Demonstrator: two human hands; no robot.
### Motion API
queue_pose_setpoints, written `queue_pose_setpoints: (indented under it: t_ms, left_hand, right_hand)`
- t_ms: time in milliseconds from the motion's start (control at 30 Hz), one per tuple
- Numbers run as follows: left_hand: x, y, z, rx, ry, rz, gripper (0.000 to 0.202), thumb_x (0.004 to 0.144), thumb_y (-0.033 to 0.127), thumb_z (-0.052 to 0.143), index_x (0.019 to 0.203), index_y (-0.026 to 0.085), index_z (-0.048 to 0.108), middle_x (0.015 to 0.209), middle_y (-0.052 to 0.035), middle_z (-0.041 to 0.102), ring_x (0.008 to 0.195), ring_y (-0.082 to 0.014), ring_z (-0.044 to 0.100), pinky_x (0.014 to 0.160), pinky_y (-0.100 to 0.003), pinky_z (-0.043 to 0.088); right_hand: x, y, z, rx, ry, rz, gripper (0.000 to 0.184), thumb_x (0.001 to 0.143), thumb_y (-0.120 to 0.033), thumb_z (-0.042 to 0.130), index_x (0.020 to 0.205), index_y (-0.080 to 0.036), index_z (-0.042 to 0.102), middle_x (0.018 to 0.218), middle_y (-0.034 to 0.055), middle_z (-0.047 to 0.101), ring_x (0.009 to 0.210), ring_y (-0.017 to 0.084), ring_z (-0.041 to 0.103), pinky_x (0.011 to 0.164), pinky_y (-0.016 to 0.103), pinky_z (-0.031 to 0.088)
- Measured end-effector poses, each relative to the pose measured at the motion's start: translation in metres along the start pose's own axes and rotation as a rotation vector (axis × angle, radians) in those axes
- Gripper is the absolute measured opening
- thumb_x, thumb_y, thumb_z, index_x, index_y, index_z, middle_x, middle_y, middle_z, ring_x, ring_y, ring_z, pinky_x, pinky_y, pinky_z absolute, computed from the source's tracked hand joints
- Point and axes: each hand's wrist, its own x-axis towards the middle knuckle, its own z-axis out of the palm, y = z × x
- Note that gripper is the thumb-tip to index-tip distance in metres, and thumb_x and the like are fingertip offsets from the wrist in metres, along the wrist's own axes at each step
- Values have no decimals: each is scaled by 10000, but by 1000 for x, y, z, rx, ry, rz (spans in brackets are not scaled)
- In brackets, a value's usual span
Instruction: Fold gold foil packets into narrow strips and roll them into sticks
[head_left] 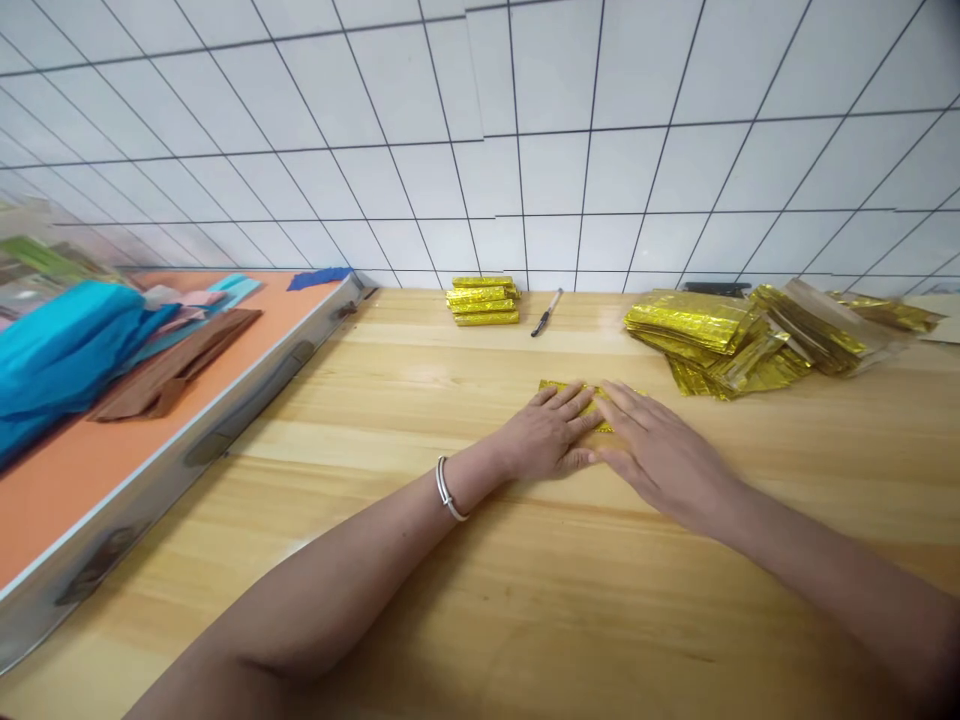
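A folded gold foil sheet lies on the wooden table, mostly covered by both hands. My left hand presses flat on its left part, fingers stretched out; a silver bangle sits on that wrist. My right hand lies flat over its right part, fingers extended and touching the left hand's fingertips. Only the sheet's far edge and a strip between the fingers show.
A small stack of folded gold foil pieces sits by the tiled wall, with a pen beside it. A loose pile of gold foil sheets lies at right. At left is an orange tray holding blue and brown paper.
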Motion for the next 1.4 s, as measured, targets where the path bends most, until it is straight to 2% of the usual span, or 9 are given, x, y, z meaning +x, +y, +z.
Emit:
queue_pose_setpoints:
  t_ms: [133, 233, 400, 533, 700, 800, 900, 1100, 1400]
  left_hand:
    - [-1, -1, 4, -2, 70, -37, 474, 893, 466, 412, 1238, 164, 533, 1322, -137, 502, 1292, -292, 356, 1099, -467, 229]
    - [0, -11, 3, -33, 65, -62, 447, 897, 430, 412, 1225, 158, 545, 1261, -131, 558, 1233, -283, 429, 1097, -482, 236]
    - [4, -34, -3, -315, 110, -180, 364, 901, 273, 391, 1206, 167, 560, 1216, -83, 604, 1141, -211, 529, 1018, -373, 393]
    - [6, -37, 0, -409, 161, -304, 358, 852, 144, 378, 1114, 210, 614, 1097, -23, 667, 997, -171, 610, 897, -300, 476]
    - [2, -26, 6, -272, 225, -257, 399, 853, 154, 410, 1241, 178, 499, 1242, -86, 578, 1131, -195, 538, 996, -341, 410]
    - [-2, -26, 7, -159, 180, -235, 422, 881, 198, 413, 1301, 169, 423, 1359, -102, 481, 1254, -189, 441, 1049, -346, 359]
    - [-6, -31, 6, -41, 112, -297, 435, 922, 263, 362, 1350, 187, 366, 1447, -83, 381, 1356, -183, 315, 1098, -368, 287]
    - [-9, -39, 5, 125, -1, -371, 491, 959, 376, 250, 1429, 240, 276, 1512, -41, 269, 1401, -184, 221, 1131, -393, 198]
    - [-14, -43, 2, 146, 0, -393, 568, 944, 490, 243, 1449, 230, 240, 1515, -55, 260, 1401, -200, 216, 1126, -407, 198]
  right_hand:
    - [54, -13, 20, 155, -15, -7, 653, 939, -533, 199, 1390, -99, 387, 1495, 156, 297, 1382, 271, 247, 1101, 458, 266]
    - [78, -7, 39, 231, 1, 13, 656, 949, -518, 144, 1326, -87, 465, 1465, 162, 355, 1371, 259, 275, 1103, 437, 263]
    - [85, 8, 55, 232, -50, 57, 708, 936, -554, 112, 1421, -85, 324, 1498, 148, 292, 1390, 259, 225, 1117, 445, 228]
    - [82, 6, 59, 228, -69, 98, 751, 917, -590, 105, 1462, -83, 208, 1506, 164, 260, 1393, 264, 213, 1118, 456, 216]
    - [73, 6, 59, 138, -35, 90, 790, 907, -602, 147, 1467, -44, 138, 1514, 185, 226, 1395, 270, 204, 1121, 440, 206]
    - [69, 7, 57, 53, -63, 52, 815, 904, -604, 166, 1462, -11, 124, 1516, 204, 203, 1402, 270, 176, 1132, 416, 181]
    - [68, 7, 58, -10, -85, 29, 844, 890, -632, 163, 1459, -9, 154, 1517, 202, 201, 1408, 267, 150, 1140, 405, 153]
    - [66, 16, 61, -95, -113, 60, 832, 863, -679, 163, 1472, -115, 206, 1537, 139, 173, 1413, 273, 117, 1135, 447, 139]
    - [48, 46, 52, -97, -151, 86, 646, 924, -549, 129, 1488, -236, 145, 1552, 44, 148, 1417, 211, 121, 1127, 442, 167]
